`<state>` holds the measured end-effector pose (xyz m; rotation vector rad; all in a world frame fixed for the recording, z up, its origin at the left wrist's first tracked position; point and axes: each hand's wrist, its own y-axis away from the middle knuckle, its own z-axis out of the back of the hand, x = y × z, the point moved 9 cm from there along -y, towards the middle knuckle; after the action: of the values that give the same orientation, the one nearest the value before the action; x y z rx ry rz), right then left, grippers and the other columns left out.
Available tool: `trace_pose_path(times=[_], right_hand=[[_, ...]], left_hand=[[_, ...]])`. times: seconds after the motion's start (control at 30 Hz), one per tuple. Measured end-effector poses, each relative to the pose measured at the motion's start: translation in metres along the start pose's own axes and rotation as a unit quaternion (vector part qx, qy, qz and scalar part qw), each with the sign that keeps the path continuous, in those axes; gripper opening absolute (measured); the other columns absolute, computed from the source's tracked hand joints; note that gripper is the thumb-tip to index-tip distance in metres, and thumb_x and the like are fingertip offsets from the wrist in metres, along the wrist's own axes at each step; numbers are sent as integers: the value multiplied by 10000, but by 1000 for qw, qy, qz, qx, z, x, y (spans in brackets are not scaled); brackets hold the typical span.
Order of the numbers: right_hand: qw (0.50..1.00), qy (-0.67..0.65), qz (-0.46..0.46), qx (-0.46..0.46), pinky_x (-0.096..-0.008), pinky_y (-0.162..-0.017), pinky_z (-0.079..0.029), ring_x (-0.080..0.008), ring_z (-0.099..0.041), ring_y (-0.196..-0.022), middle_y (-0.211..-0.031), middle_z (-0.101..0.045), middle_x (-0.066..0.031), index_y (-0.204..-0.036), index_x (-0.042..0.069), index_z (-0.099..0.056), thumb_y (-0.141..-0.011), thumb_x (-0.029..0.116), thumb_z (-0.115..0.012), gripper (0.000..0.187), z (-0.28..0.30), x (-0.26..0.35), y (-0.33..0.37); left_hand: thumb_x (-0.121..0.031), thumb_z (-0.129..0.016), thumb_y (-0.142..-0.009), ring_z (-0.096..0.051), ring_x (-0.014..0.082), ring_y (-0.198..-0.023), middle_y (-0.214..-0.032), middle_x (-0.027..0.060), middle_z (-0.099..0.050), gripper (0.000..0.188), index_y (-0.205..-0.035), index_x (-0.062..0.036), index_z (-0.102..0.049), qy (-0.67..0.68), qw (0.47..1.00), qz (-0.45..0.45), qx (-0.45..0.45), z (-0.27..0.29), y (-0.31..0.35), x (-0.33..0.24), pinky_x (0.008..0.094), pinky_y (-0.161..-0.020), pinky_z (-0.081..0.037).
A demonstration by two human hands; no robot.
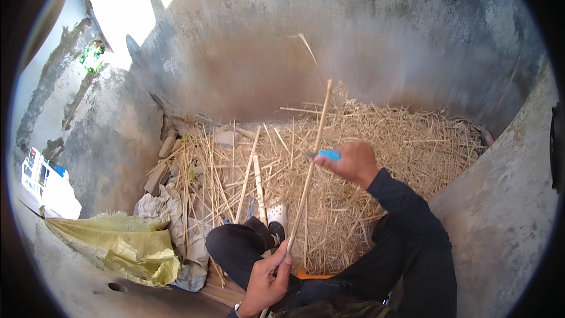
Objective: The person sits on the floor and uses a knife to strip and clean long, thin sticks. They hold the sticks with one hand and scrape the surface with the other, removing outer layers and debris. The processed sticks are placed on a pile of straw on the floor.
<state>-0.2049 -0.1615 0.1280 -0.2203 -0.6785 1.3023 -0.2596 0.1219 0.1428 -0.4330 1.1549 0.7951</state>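
A long, thin pale stick, perhaps cane or bamboo, slants upward and away from my lap. My left hand is closed around its lower part, near my knee. In my closed right hand is a knife with a blue handle; its short blade, mostly hidden, lies against or just beside the stick about halfway up. A thin curled strip rises beyond the stick's far end; whether it is still joined to the stick I cannot tell.
Straw-like shavings are heaped ahead and to the right. Several split sticks lie loosely left of my white shoe. A yellow-green sack lies at the left. Concrete walls close in the space.
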Motion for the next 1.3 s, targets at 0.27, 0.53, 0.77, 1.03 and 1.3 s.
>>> trace_pose_path(times=[0.27,0.53,0.77,1.03,1.3], right_hand=[[996,-36,71,-45,-358,-384,-386,-227,-490,-344,-393,-463,-55,-459,114,-556,-717,813,-529,745,18,34,6],[996,-21,86,-28,-331,-368,-369,-180,-476,-329,-370,-435,-22,-497,111,-611,-721,846,-471,781,4,52,17],[992,14,55,-115,-348,-389,-385,-201,-488,-351,-388,-448,-37,-476,118,-559,-679,840,-534,750,40,16,-12],[979,51,-20,-194,-378,-383,-374,-255,-496,-370,-399,-445,-70,-470,97,-541,-731,832,-475,782,59,-43,-33],[956,106,-231,-147,-432,-405,-391,-294,-534,-413,-437,-505,-96,-509,43,-567,-770,819,-434,830,72,-131,-37]], left_hand=[[-10,-521,-923,-425,30,-623,-670,9,-494,387,-1303,61,-499,-47,997,-56,-33,6,-6,-5,205,-541,-371],[-30,-515,-939,-420,18,-646,-712,-23,-496,390,-1321,46,-492,-8,999,-40,-27,6,0,-2,179,-556,-361],[-35,-497,-951,-415,21,-664,-737,-46,-494,409,-1354,30,-463,-14,999,-49,-9,2,-5,-23,175,-592,-361],[-19,-501,-943,-452,24,-696,-745,-23,-511,406,-1342,52,-465,-44,997,-61,5,-10,4,-39,171,-620,-385],[-27,-515,-946,-436,25,-643,-726,-31,-503,396,-1335,40,-485,-29,996,-79,38,-24,15,-7,176,-570,-366]])
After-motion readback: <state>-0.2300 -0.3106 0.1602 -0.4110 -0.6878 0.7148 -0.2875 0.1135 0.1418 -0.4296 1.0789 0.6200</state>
